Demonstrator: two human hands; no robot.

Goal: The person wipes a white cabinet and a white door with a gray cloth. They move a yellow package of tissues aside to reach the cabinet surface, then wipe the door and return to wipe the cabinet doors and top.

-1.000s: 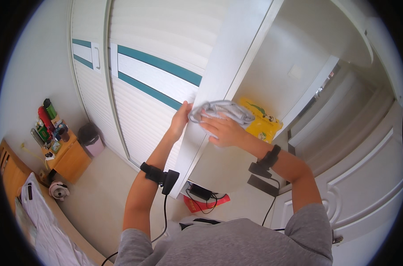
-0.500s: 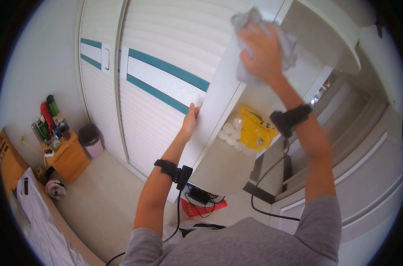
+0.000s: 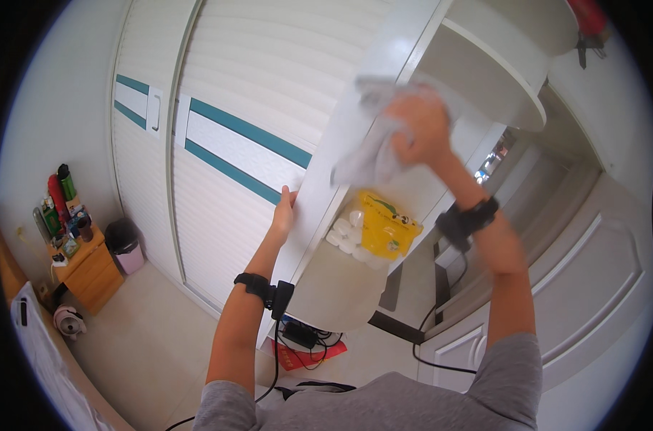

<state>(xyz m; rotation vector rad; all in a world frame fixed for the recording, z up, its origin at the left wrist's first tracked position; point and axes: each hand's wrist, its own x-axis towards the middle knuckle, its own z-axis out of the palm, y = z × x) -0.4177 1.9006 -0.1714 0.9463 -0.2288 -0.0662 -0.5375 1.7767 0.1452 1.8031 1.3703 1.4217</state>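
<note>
A grey cloth point(image 3: 373, 154) is bunched under my right hand point(image 3: 421, 126), which is closed on it and blurred by motion. The cloth lies against the tall white cabinet panel point(image 3: 319, 194) and hangs over its edge toward the open shelves. Lower down, my left hand point(image 3: 284, 214) rests on the left border of that panel, beside the white sliding door point(image 3: 251, 129) with teal stripes. Its thumb points up and the visible fingers look stretched out, holding nothing. Below the cloth, a yellow package point(image 3: 387, 228) sits on a rounded shelf point(image 3: 333, 291) beside white rounded items point(image 3: 348, 233).
Another rounded shelf point(image 3: 509, 86) juts out at upper right, near a red item point(image 3: 589, 18). Black cables and an adapter point(image 3: 305, 334) lie below the lower shelf. At left stand a wooden nightstand point(image 3: 93, 276), a pink bin point(image 3: 130, 258) and a small fan point(image 3: 69, 321).
My right hand has moved the grey cloth down and to the left along the panel. My left hand stays at the panel's border, while the whole view has shifted slightly.
</note>
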